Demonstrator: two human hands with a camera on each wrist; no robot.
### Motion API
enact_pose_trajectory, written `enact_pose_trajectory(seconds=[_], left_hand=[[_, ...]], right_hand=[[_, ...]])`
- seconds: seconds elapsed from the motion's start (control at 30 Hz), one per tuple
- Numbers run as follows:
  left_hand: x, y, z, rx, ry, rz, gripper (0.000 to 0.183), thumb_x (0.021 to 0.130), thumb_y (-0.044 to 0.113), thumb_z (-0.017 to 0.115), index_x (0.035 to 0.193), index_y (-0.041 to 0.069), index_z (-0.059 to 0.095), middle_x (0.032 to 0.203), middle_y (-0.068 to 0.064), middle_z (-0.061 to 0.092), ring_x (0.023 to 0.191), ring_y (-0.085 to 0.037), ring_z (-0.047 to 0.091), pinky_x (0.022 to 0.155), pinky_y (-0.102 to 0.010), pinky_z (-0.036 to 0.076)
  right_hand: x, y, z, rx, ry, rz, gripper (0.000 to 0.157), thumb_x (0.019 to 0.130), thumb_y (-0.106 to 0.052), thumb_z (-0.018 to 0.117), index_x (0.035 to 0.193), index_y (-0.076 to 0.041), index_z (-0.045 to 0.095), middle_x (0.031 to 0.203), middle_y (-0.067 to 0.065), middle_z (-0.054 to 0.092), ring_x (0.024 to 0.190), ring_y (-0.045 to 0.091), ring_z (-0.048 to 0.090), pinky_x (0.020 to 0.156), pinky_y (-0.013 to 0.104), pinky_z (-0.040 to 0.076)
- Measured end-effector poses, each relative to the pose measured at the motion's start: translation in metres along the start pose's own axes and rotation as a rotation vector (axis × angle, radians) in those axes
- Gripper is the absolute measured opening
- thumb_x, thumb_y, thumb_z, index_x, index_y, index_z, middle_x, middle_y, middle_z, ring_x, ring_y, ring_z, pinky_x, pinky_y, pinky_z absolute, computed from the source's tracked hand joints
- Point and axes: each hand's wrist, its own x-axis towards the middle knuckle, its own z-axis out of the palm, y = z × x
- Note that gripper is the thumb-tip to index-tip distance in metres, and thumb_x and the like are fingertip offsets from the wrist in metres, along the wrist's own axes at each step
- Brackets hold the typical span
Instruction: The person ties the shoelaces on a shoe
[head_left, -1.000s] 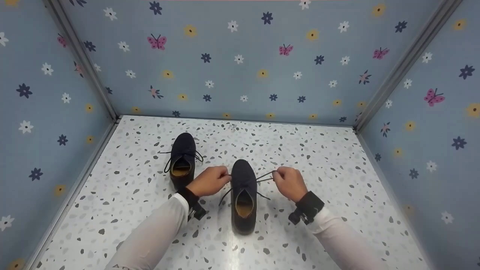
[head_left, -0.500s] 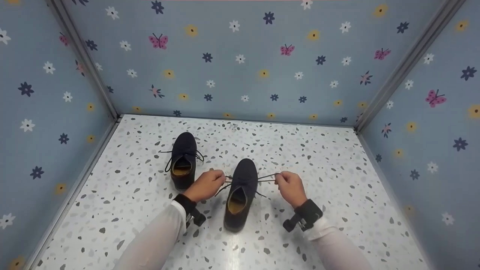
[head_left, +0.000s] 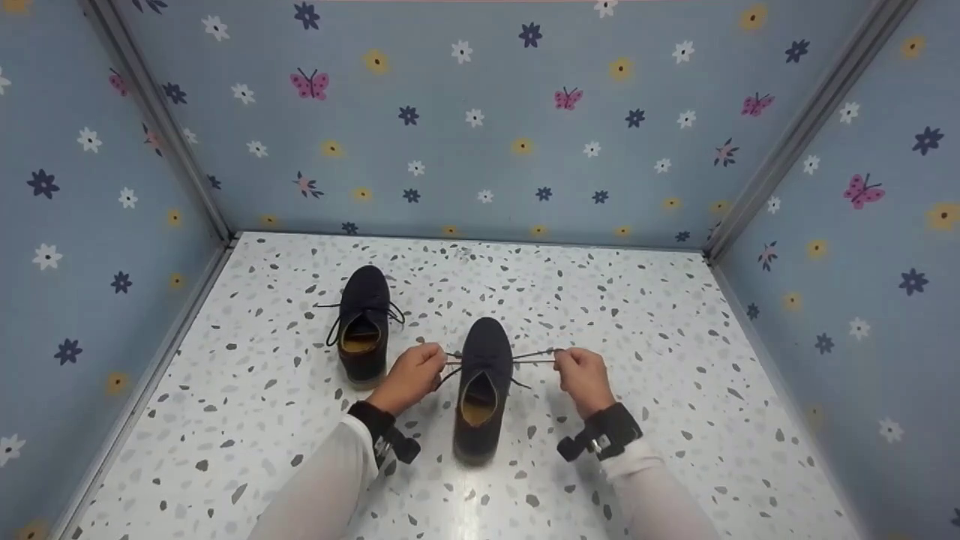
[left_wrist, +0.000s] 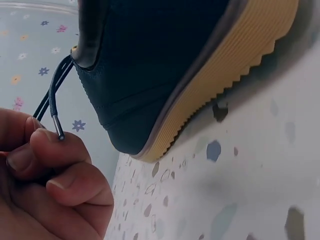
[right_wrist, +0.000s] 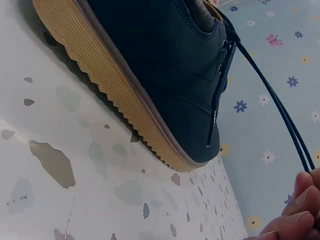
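Note:
A dark navy lace-up shoe (head_left: 486, 341) with a tan, ridged sole stands on the floor between my hands, toe pointing away. Left of it, my left hand (head_left: 409, 375) pinches a doubled strand of shoelace (left_wrist: 52, 87), and a metal-tipped end lies over its fingers in the left wrist view. On the other side my right hand (head_left: 585, 381) pinches a second doubled strand, a lace loop (right_wrist: 275, 97) that runs from the eyelets. Both loops stretch nearly straight outward. A loose lace end (right_wrist: 214, 112) hangs down the shoe's right side.
The matching shoe (head_left: 365, 289), its lace tied in a bow, stands farther back on the left, close to my left forearm. Blue flowered panels (head_left: 480, 150) enclose the speckled white floor (head_left: 637, 300) at the back and both sides.
My left hand has drawn away from the shoe to the left, and my right hand has shifted slightly outward and nearer me. The loops are straighter. The shoe's heel swung left, then partly back.

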Motion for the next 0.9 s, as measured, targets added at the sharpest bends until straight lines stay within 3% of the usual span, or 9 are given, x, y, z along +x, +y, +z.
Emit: enact_pose_trajectory(seconds=[0.13, 0.3, 0.6, 0.77, 0.9], left_hand=[[-0.001, -0.007, 0.005, -0.124, 0.042, -0.029, 0.030, 0.104, 0.008, 0.049, 0.075, 0.000, 0.047, 0.054, 0.004, 0.046, 0.050, -0.010, 0.042, 0.050, -0.022, 0.031], [0.000, -0.013, 0.007, -0.201, 0.063, -0.057, 0.027, 0.101, 0.008, 0.050, 0.075, 0.008, 0.048, 0.056, 0.002, 0.048, 0.052, -0.010, 0.043, 0.051, -0.022, 0.033], [0.004, -0.012, 0.008, -0.349, 0.073, -0.123, 0.029, 0.102, 0.003, 0.045, 0.074, 0.009, 0.044, 0.062, 0.001, 0.044, 0.055, -0.013, 0.044, 0.053, -0.023, 0.035], [0.005, -0.008, 0.005, -0.327, 0.032, -0.109, 0.027, 0.102, 0.006, 0.046, 0.075, 0.009, 0.044, 0.062, 0.001, 0.044, 0.055, -0.012, 0.043, 0.053, -0.022, 0.034], [0.006, -0.009, -0.002, -0.265, -0.019, -0.098, 0.028, 0.104, 0.012, 0.051, 0.077, 0.009, 0.047, 0.060, 0.003, 0.045, 0.054, -0.011, 0.041, 0.052, -0.022, 0.033]], right_hand=[[0.003, 0.004, 0.003, 0.069, -0.007, 0.045, 0.026, 0.096, -0.011, 0.058, 0.078, 0.006, 0.062, 0.056, -0.005, 0.045, 0.050, 0.011, 0.042, 0.050, 0.024, 0.036], [0.007, 0.007, 0.007, 0.135, -0.011, 0.087, 0.025, 0.097, -0.011, 0.058, 0.082, 0.008, 0.062, 0.055, -0.006, 0.044, 0.049, 0.010, 0.040, 0.048, 0.024, 0.034], [0.011, 0.006, 0.008, 0.218, -0.040, 0.145, 0.023, 0.098, -0.010, 0.060, 0.077, 0.000, 0.061, 0.057, -0.006, 0.044, 0.049, 0.010, 0.038, 0.047, 0.026, 0.032], [0.015, 0.006, 0.004, 0.202, -0.071, 0.160, 0.023, 0.098, -0.013, 0.062, 0.078, 0.000, 0.063, 0.061, -0.004, 0.048, 0.052, 0.011, 0.041, 0.050, 0.026, 0.035], [0.019, 0.008, -0.003, 0.136, -0.164, 0.141, 0.025, 0.099, -0.018, 0.063, 0.080, -0.002, 0.066, 0.063, -0.003, 0.052, 0.055, 0.012, 0.044, 0.052, 0.026, 0.037]])
